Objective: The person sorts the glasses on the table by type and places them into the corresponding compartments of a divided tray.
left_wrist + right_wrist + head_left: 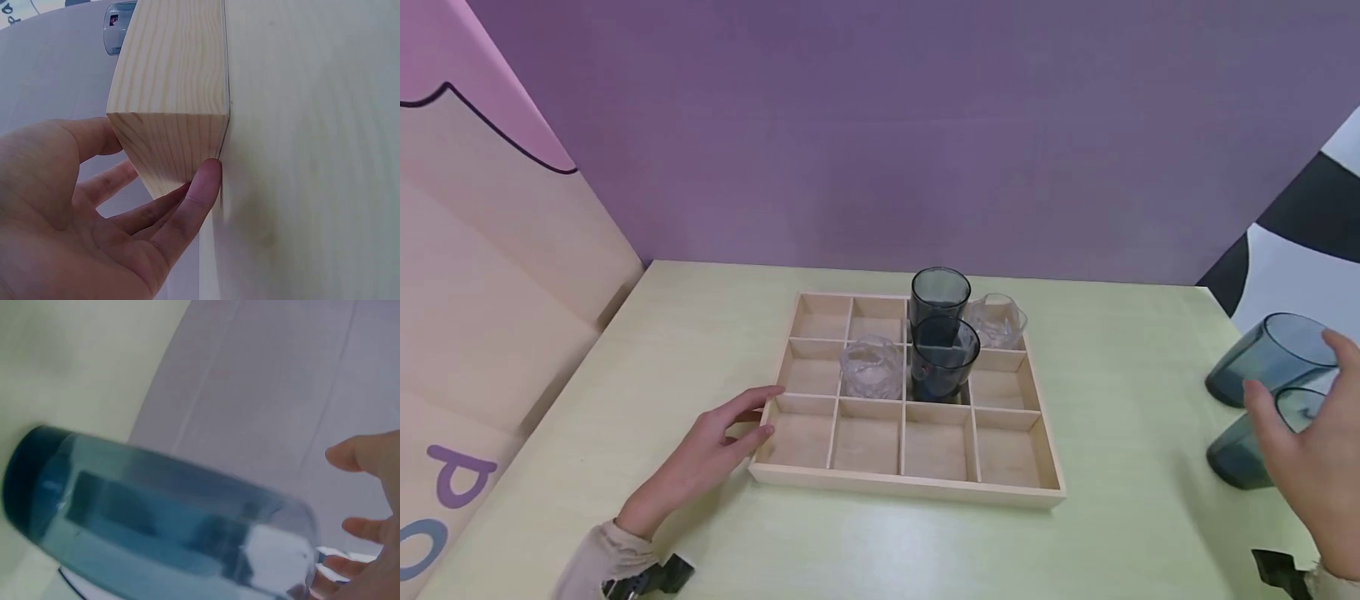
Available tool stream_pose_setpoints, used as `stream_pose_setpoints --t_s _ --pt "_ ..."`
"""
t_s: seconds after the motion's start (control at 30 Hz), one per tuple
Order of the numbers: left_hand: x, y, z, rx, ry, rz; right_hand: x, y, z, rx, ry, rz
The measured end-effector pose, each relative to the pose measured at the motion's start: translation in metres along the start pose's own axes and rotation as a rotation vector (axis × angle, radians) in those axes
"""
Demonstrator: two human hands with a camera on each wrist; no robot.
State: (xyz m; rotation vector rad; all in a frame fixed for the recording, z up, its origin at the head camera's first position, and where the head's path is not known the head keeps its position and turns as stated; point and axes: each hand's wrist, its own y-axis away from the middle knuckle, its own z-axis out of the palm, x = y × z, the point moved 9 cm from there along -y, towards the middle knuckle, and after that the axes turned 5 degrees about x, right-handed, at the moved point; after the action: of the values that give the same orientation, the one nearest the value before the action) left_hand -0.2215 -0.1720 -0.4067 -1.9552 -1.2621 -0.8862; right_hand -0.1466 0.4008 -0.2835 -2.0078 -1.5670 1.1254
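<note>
A wooden compartment tray (910,487) lies on the table. My left hand (715,454) holds its left side, with thumb and fingertips against the wall (169,150) in the left wrist view. In the tray's third column stand two dark tinted glasses, one in the back row (925,287) and one in the middle row (942,375). A clear wavy glass (871,371) is left of the nearer one; another (1000,321) occupies the back right compartment. At far right, my right hand (1311,450), fingers spread, is beside two blue tinted glasses, the farther (1247,367) and the nearer (1236,454).
The pale table (1120,417) ends at a purple wall (925,142) behind. To the left is a beige and pink panel (497,292); black and white shapes (1307,208) show beyond the right edge.
</note>
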Motion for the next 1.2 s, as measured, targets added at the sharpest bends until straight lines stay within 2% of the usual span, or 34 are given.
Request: stream_pose_setpoints --t_s 0.13,0.27,0.4,0.5,0.57,0.67,0.77,0.87,1.0,1.2 --pt "0.001 -0.001 0.001 -0.002 0.002 0.003 0.022 0.002 0.004 -0.035 0.021 0.109" --pt "0.001 -0.001 0.001 0.0 -0.002 0.007 0.037 0.007 0.011 -0.072 0.021 0.163" --pt "0.001 0.0 0.002 -0.001 -0.003 0.0 0.044 0.009 0.013 -0.081 0.014 0.183" --pt "0.001 0.001 0.002 -0.001 -0.004 -0.004 0.055 0.009 0.014 -0.105 0.044 0.256" --pt "0.001 0.001 0.002 -0.001 -0.002 -0.004 0.074 0.012 0.017 -0.127 0.06 0.336" --pt "0.001 0.0 0.002 -0.004 -0.005 -0.002 0.125 0.022 0.031 -0.133 0.069 0.441" --pt "0.0 -0.001 0.001 -0.006 -0.007 -0.002 0.175 0.03 0.048 -0.095 0.034 0.437" --pt "-0.001 -0.001 0.001 -0.006 -0.011 -0.004 0.205 0.035 0.06 -0.06 0.02 0.399" --pt "-0.003 -0.001 0.001 -0.006 -0.016 -0.012 0.218 0.038 0.064 -0.025 0.017 0.384" --pt "-0.003 0.0 0.001 -0.007 -0.01 -0.013 0.218 0.042 0.064 -0.047 0.037 0.451"
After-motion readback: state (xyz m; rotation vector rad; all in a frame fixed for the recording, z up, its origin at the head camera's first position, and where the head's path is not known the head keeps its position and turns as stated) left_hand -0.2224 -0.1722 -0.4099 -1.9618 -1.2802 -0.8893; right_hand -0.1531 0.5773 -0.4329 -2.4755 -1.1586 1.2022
